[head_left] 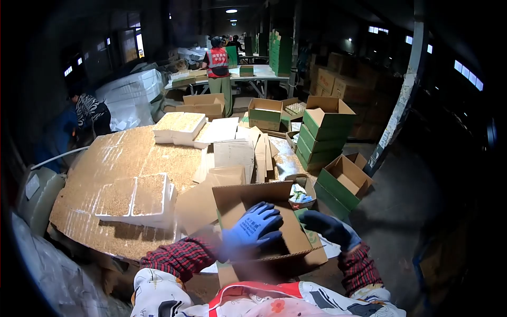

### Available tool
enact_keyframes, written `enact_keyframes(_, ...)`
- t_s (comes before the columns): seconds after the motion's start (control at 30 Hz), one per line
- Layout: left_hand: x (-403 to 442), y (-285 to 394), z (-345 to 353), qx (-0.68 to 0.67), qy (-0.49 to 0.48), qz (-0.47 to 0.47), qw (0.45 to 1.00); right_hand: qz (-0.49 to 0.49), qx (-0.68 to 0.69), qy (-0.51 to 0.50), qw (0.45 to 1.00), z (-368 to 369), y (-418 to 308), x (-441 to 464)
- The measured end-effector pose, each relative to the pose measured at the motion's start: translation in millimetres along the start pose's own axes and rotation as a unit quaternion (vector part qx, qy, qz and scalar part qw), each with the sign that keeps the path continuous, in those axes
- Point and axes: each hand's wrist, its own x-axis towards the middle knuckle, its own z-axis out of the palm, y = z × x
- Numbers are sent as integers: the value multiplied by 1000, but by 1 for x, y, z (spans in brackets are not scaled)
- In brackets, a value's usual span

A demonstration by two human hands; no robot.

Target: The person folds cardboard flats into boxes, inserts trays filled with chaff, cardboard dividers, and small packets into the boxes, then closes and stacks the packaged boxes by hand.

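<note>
An open cardboard box (296,227) with brown inner walls stands in front of me, its flaps raised. My left hand (252,228), in a blue glove with printing on the back, is over the box opening with its fingers stretched out; part of it is blurred. Just beyond the box's right side is my right hand (334,230), in a darker glove, its fingers extended toward the box and nothing visible in them. Whether either hand touches the cardboard I cannot tell. Left of the box lies a flat cardboard sheet (195,207).
White foam blocks (179,127) with a tan, grainy top rest on the similarly tan-topped table (116,158). Stacked green boxes (319,142) and another open green box (346,182) stand right. A metal post (398,100) rises beyond them. A person in a red vest (217,59) stands farther back.
</note>
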Motion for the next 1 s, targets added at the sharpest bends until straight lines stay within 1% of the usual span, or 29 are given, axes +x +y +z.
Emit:
enact_keyframes(0.07,2,-8,-2,-75,-84,-10,994,-52,-89,-29,994,-1,7,-25)
enact_keyframes(0.1,0,-10,2,-52,-64,20,996,-3,-152,18,988,10,12,-30)
enact_keyframes(0.13,0,-11,9,-56,-67,18,996,24,-227,108,968,36,14,-19)
enact_keyframes(0.2,-7,-21,28,-132,-19,-9,991,16,-165,197,966,38,38,4)
enact_keyframes(0.23,-15,-46,47,5,-5,192,981,23,-221,244,944,24,58,13)
enact_keyframes(0.27,-23,-48,41,-183,-106,115,971,-23,-303,311,901,28,62,21)
enact_keyframes(0.3,-31,-49,34,-181,-111,117,970,15,-247,306,919,32,60,26)
enact_keyframes(0.33,-43,-42,25,-226,-92,54,968,54,-186,302,933,40,57,28)
enact_keyframes(0.37,-49,-36,14,-265,-67,-6,962,56,-232,308,921,37,68,32)
enact_keyframes(0.4,-53,-31,0,-299,-37,-64,951,61,-188,323,926,36,71,30)
enact_keyframes(0.47,-69,-23,-29,-366,18,-178,913,74,-223,331,914,26,80,30)
enact_keyframes(0.5,-84,-15,-42,-203,-55,-52,976,74,-189,342,918,37,67,26)
enact_keyframes(0.53,-103,-10,-50,-32,-122,73,989,76,-190,342,917,30,79,28)
enact_keyframes(0.57,-129,-20,-43,-32,-137,101,985,95,0,304,948,12,100,32)
enact_keyframes(0.6,-147,-35,-34,-30,-150,128,980,111,188,253,943,-4,111,36)
enact_keyframes(0.63,-139,-49,-44,6,-131,118,984,47,277,172,944,-16,110,35)
enact_keyframes(0.67,-130,-59,-55,-56,-54,44,996,-19,157,178,971,13,66,41)
enact_keyframes(0.7,-126,-58,-53,-215,89,-180,956,-94,81,153,980,34,26,48)
enact_keyframes(0.73,-115,-65,-51,-555,137,-236,786,-103,87,138,981,38,7,46)
enact_keyframes(0.77,-105,-72,-49,-795,240,-264,491,-109,-4,149,983,54,-16,50)
enact_keyframes(0.8,-114,-71,-30,-792,259,-272,482,-110,-95,151,978,67,-28,58)
enact_keyframes(0.83,-121,-64,-5,-766,242,-354,479,-108,-226,217,944,65,-19,69)
enact_keyframes(0.87,-129,-58,21,-735,230,-435,466,-110,-353,265,891,57,-8,84)
enact_keyframes(0.9,-141,-55,44,-701,218,-512,445,-71,-354,289,887,48,2,93)
enact_keyframes(0.97,-195,-73,77,-594,149,-596,519,15,-425,260,867,1,62,95)
enact_keyframes(1.0,-224,-87,92,-514,88,-594,612,99,-346,254,898,-4,74,95)
